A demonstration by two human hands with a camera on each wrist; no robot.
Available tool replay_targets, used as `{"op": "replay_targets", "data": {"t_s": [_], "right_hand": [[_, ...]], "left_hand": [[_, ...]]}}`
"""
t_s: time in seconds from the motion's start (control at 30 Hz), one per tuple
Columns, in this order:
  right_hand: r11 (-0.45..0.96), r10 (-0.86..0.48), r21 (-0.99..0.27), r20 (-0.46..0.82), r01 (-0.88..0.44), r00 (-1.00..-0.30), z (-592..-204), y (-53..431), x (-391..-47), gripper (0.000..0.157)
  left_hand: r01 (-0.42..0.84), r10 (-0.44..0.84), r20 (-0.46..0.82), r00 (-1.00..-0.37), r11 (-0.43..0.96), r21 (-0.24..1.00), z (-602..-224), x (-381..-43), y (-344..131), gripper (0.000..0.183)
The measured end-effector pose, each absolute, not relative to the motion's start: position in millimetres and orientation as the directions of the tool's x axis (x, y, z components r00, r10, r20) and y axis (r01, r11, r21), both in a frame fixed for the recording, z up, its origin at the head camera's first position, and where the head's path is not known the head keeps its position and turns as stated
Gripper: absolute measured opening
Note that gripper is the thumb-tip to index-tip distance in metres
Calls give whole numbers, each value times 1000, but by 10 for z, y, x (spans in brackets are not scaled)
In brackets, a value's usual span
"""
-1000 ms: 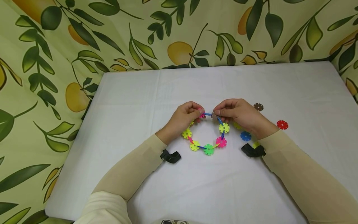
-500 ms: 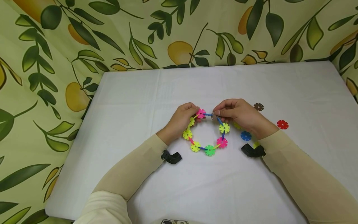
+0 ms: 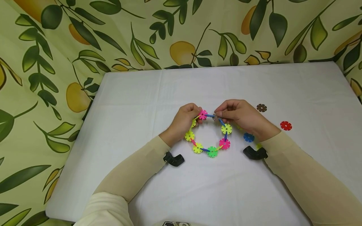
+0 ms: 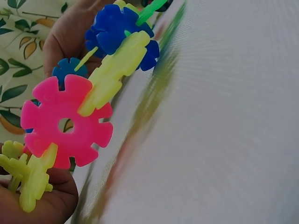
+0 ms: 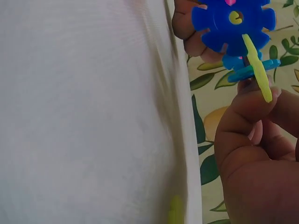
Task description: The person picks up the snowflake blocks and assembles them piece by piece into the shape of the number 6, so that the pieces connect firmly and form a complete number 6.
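Note:
A closed ring of slotted, flower-shaped plastic discs (image 3: 211, 152) is held up between both hands; yellow, pink, green, blue and brown discs interlock in it. At its upper left, my left hand (image 3: 182, 121) grips the ring beside a pink disc (image 3: 202, 114), some fingers hidden behind it. My right hand (image 3: 243, 117) pinches the brown disc (image 3: 216, 118) at the upper right, between thumb and fingertips. A large pink disc (image 4: 65, 123) fills the near side of the ring in the left wrist view. In the right wrist view a dark blue disc (image 5: 233, 28) stands above my right fingers.
Loose on the white tabletop (image 3: 135, 103) to the right lie a brown disc (image 3: 261, 108), a red disc (image 3: 286, 126) and a blue disc (image 3: 249, 137). Yellow discs are partly covered by the right wrist. A leaf-and-fruit patterned cloth (image 3: 182, 53) hangs behind the table.
My left thumb has moved off the front of the pink disc, which now shows whole. The ring's near side has shifted very slightly; my right hand has stayed almost still.

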State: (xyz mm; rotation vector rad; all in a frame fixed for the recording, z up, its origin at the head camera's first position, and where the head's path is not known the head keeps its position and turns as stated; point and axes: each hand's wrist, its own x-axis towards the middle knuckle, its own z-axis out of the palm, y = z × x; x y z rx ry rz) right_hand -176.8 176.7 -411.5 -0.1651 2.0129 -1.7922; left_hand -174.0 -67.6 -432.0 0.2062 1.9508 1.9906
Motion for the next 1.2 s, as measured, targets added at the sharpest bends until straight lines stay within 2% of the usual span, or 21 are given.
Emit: {"op": "replay_targets", "data": {"t_s": [0.33, 0.47, 0.7, 0.97, 1.2], "right_hand": [[208, -344, -966, -219, 154, -913, -4078, 1710, -1738, 18], [222, -339, -965, -213, 142, -916, -4076, 1745, -1750, 20], [146, -297, -969, -236, 200, -925, -4096, 1860, -1781, 25], [109, -272, -967, -253, 231, -929, -4084, 1948, -1819, 30], [81, -177, -972, -233, 221, -956, -4031, 2085, -1830, 26]], "left_hand": [[-112, 310, -124, -943, 54, 992, -4287, -1695, -658, 27], [-142, 329, -142, -934, 23, 990, -4276, -1721, -674, 25], [-192, 377, -173, -910, -13, 981, -4294, -1786, -734, 25], [-122, 425, -153, -892, 99, 988, -4293, -1834, -790, 30], [-53, 370, -144, -918, 247, 968, -4272, -1871, -854, 22]]}}
